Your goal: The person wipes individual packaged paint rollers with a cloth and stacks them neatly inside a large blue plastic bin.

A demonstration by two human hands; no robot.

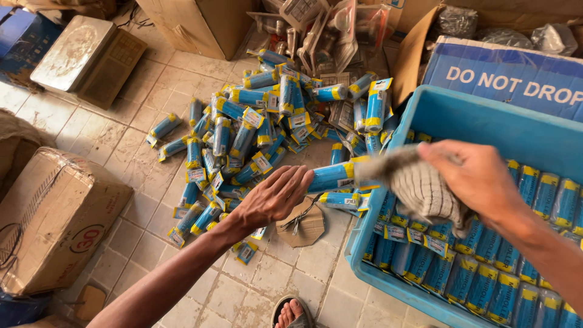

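- Hands first: your left hand (pixel 276 197) reaches in from the near left, and its fingers close narrowly on one end of a blue tube (pixel 331 177) with a yellow band, holding it level above the floor.
- Your right hand (pixel 480 179) comes in from the right with its fingers gripping a grey knitted cloth (pixel 419 188), which is bunched around the other end of the same tube.
- The tube sits in the middle of the scene, between your two hands and just left of the blue crate (pixel 486 124), right at its near left corner.
- The crate fills the right side; rows of the same blue tubes (pixel 480 279) with yellow ends lie packed side by side along its near part, under your right forearm.
- A loose pile of tubes (pixel 243 140) spreads over the tiled floor (pixel 139 158) to the left and far side of your hands, some of them overlapping.
- A small piece of brown card (pixel 306 225) lies on the tiles just below your left hand.
- A taped cardboard box (pixel 57 215) stands at the near left, well apart from the pile.
- A weighing scale (pixel 79 54) rests at the far left.
- A blue printed carton (pixel 504 76) lies just beyond the crate at the far right.
- A sandalled foot (pixel 291 313) shows at the near edge.
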